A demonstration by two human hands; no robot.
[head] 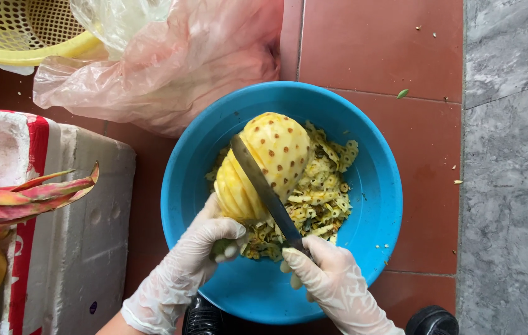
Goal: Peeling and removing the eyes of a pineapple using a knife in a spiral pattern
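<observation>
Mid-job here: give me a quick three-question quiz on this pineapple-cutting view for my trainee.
1. True or false: the knife blade lies across the peeled pineapple.
2. Which hand grips the knife handle: A) left hand B) right hand C) neither?
3. What lies in the blue basin beside the fruit?

Key
1. True; the blade crosses the fruit diagonally.
2. B; the gloved right hand holds the handle, while the gloved left hand steadies the pineapple from below.
3. A heap of pineapple trimmings, yellow with bits of skin.
</observation>
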